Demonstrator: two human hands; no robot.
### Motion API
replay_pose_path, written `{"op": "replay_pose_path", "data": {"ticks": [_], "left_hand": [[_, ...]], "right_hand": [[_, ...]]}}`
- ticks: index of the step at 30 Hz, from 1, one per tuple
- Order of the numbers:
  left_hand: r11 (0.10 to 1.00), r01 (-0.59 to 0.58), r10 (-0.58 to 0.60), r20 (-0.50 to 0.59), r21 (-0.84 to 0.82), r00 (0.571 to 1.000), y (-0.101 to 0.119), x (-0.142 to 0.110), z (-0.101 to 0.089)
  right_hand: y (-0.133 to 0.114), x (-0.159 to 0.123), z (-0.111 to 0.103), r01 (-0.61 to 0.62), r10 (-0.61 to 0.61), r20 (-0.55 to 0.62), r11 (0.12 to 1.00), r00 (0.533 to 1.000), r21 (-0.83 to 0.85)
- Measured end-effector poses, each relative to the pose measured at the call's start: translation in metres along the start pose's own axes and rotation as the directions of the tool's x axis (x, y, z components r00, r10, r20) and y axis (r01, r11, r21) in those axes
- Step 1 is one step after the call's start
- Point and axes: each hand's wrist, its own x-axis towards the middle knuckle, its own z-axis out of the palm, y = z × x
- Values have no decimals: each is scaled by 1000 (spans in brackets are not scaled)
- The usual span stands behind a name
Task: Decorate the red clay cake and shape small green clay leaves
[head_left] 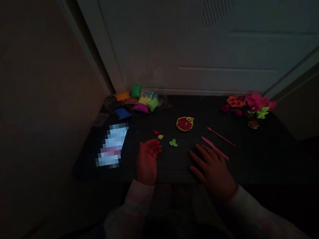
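Note:
My left hand [148, 161] is turned on its side near the table's front edge, fingers stretched out and nothing in them. Just beyond its fingertips lie a small red piece [156, 132] and a small yellow piece [160, 137]. A green three-lobed leaf shape [173, 143] rests between the two hands. My right hand [213, 169] is palm down with its fingers spread, close beside a pink plastic knife [215, 148]. Past the knife is a thin pink modelling stick [221, 137]. Farther back sits a round red clay piece [184, 123] with a yellow rim and a yellow bow-like shape.
A clear bag of colourful clay packets [138, 102] lies at the back left of the dark table [167, 167]. A lit, blurred screen [113, 145] is at the left. Colourful clay flowers [250, 104] stand at the back right. A white panel with hearts [181, 30] rises behind.

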Motion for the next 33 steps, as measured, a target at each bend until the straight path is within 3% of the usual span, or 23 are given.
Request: {"op": "replay_pose_path", "data": {"ticks": [5,11,16,33], "left_hand": [[1000,-7,7,9,6,1000,0,0,0],[1000,-5,5,8,11,1000,0,0,-1],[1000,-8,8,8,9,1000,-1,0,-2],[1000,9,-9,-1,16,1000,1,-1,0]], "right_hand": [[2,-3,0,60,-60,19,998,998,19],[2,-3,-2,8,-8,-5,1000,1000,10],[1,-3,-2,65,-65,27,998,997,24],[-1,-2,-1,31,-31,23,1000,999,0]]}}
